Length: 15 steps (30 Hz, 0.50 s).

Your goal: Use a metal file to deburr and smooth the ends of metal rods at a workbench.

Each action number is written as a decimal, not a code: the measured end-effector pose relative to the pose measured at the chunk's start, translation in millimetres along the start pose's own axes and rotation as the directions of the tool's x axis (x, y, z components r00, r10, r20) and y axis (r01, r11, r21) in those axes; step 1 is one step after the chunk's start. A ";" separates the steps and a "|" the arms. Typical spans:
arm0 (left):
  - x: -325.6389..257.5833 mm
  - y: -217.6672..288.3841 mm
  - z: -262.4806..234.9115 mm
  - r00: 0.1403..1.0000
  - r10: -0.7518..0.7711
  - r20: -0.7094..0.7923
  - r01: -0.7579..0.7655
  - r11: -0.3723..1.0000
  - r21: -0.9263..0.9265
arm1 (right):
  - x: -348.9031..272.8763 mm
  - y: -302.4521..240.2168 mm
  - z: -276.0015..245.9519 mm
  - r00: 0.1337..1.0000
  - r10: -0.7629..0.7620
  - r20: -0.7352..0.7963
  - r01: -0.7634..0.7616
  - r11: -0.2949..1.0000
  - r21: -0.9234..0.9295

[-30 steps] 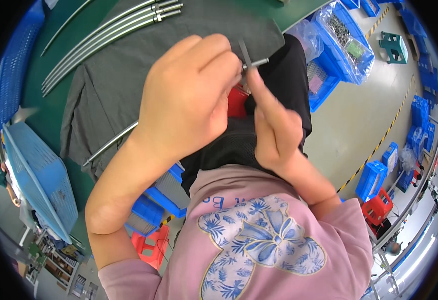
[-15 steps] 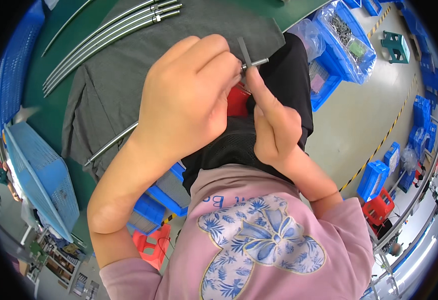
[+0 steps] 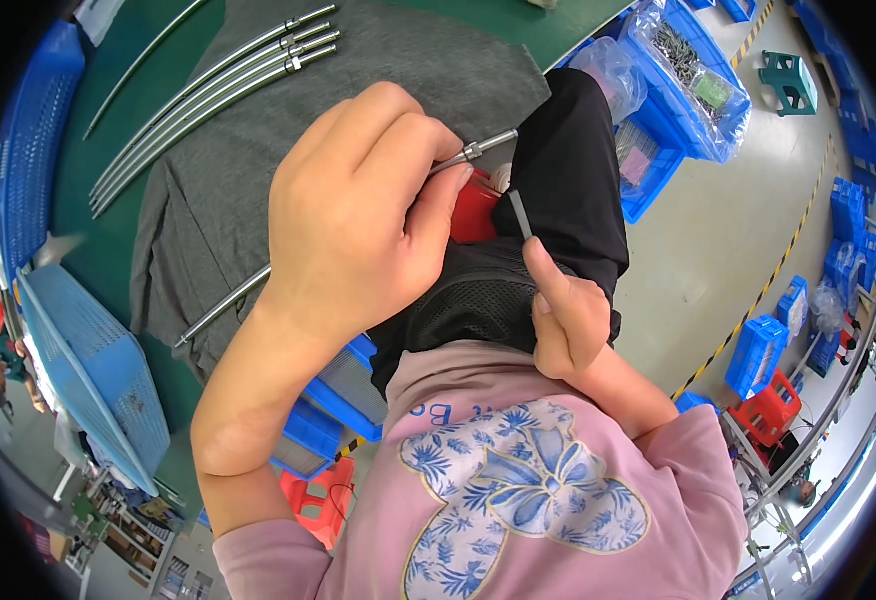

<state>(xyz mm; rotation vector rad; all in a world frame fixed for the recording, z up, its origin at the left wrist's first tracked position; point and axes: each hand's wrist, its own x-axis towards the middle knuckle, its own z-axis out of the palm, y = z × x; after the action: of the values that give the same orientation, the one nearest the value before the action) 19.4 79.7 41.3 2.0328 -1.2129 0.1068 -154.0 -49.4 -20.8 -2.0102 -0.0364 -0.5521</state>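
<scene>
My left hand (image 3: 350, 205) is closed around a slim metal rod (image 3: 496, 141), thumb and fingers pinching it just behind a collar-like fitting. The rod's narrow tip points up and to the right, past the fingers. What looks like its other end shows beyond my left forearm, above the grey cloth (image 3: 193, 225). My right hand (image 3: 570, 318) is closed on a thin, flat grey strip (image 3: 521, 213), which sticks up from the thumb. The strip is apart from the rod, below and to the right of its tip.
Several similar metal rods (image 3: 208, 105) lie on the cloth and green table (image 3: 118, 130) at the upper left. A blue basket (image 3: 93, 345) stands at the left. Blue bins (image 3: 648, 190), one with small metal parts in plastic, sit at the upper right. A green stool (image 3: 790, 82) stands beyond.
My right hand has drawn the grey strip away from the rod, down and to the right. My left hand has shifted slightly left and down with the rod, and the fitting now shows clearly.
</scene>
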 end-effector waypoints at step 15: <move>0.0 -3.8 -1.5 0.997 0.073 -0.006 -0.073 0.997 0.002 | 64.1 2.6 9.9 0.964 0.054 -0.260 -0.058 0.998 -0.009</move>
<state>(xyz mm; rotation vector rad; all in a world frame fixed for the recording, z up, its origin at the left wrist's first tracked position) 22.8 81.6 40.2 1.9884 -1.2844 0.1493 -92.3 -55.6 -1.4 -1.9332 0.1846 -0.7767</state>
